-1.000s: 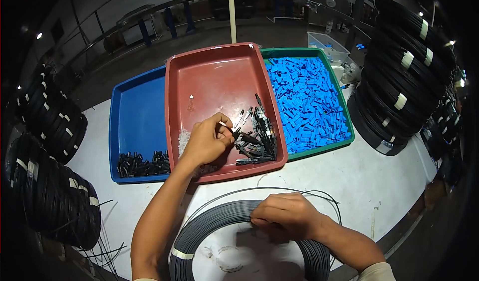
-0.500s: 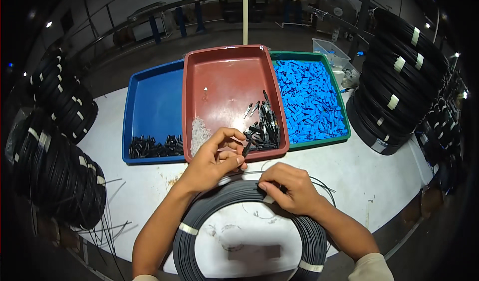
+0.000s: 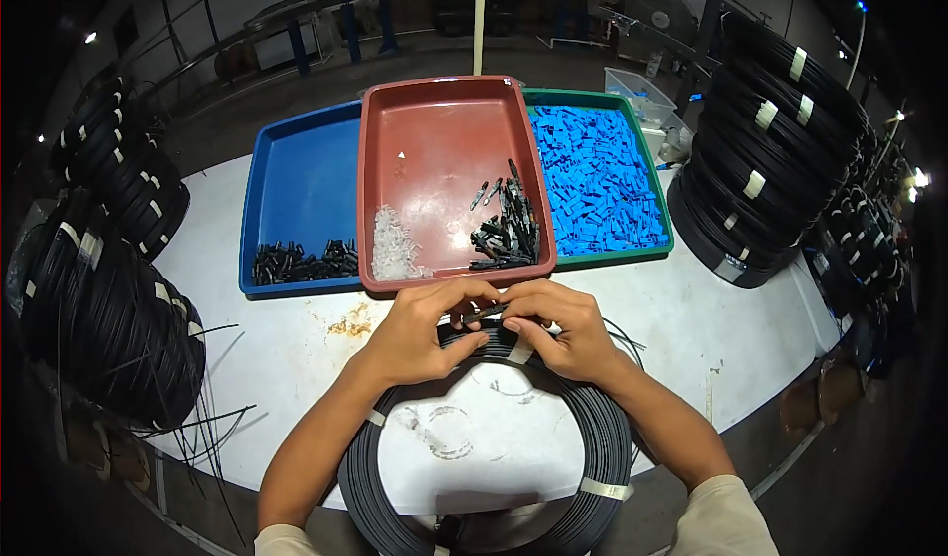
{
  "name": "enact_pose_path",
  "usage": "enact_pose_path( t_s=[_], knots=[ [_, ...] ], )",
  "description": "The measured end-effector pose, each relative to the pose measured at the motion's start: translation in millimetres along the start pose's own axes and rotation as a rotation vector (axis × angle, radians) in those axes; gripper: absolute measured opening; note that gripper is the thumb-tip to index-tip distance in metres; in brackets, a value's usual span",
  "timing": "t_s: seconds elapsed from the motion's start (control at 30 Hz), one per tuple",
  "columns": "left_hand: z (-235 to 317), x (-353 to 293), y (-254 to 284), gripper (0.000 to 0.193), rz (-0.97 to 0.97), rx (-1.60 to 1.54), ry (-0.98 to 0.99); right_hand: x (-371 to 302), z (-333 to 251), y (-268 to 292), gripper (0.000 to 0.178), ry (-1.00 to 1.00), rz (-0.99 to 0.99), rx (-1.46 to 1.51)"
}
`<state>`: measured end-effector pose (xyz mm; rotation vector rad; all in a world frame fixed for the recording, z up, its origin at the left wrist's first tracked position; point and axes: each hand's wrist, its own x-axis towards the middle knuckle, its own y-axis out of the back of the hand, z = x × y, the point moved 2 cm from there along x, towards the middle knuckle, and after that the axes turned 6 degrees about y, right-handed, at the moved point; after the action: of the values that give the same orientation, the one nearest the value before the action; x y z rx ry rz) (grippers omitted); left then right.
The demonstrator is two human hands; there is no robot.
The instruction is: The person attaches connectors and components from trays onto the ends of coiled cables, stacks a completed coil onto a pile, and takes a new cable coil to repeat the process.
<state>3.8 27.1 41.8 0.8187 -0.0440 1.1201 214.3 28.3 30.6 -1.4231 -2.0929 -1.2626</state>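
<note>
Both my hands meet over the far rim of a coil of black cable (image 3: 610, 437), bound with pale tape and lying on the table's near side. My left hand (image 3: 425, 331) grips a small black connector part (image 3: 482, 314) between its fingers. Opposite it, my right hand (image 3: 565, 329) is closed in a pinch at the part's right end; a cable end there is too hidden to make out. Just beyond my hands, the red tray (image 3: 444, 141) holds black connector parts (image 3: 512, 222) at right and small clear pieces (image 3: 395, 248) at left.
A blue tray (image 3: 308, 161) with short black pieces (image 3: 304, 262) stands left, a green tray (image 3: 664, 230) of blue clips (image 3: 597, 181) right. Cable coils are stacked at left (image 3: 114, 329) and right (image 3: 765, 151). Loose cable ends stick out from the left stack. A clear bin (image 3: 637, 97) stands behind.
My left hand has brought the black connector part down from the red tray's front edge to the coil. My right hand has come in to meet it. The whole view has shifted slightly.
</note>
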Motion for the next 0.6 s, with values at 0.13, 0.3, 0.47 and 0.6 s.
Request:
enact_pose_path(
  t_s=[0.13,0.3,0.47,0.6],
  knots=[
    [-3,-1,-2,0.037,0.043,0.052,-0.047,-1,2,-1,0.012,0.084,-0.028,-0.007],
    [-5,-2,-1,0.033,0.047,0.062,-0.059,1,-1,-2,0.013,0.068,-0.052,-0.022],
    [-11,-3,1,0.032,0.046,0.056,-0.068,2,2,-3,0.011,0.063,0.005,-0.032],
    [-7,0,-1,0.03,0.038,0.059,-0.158,1,2,-3,0.011,0.054,-0.002,-0.023]
  ],
)
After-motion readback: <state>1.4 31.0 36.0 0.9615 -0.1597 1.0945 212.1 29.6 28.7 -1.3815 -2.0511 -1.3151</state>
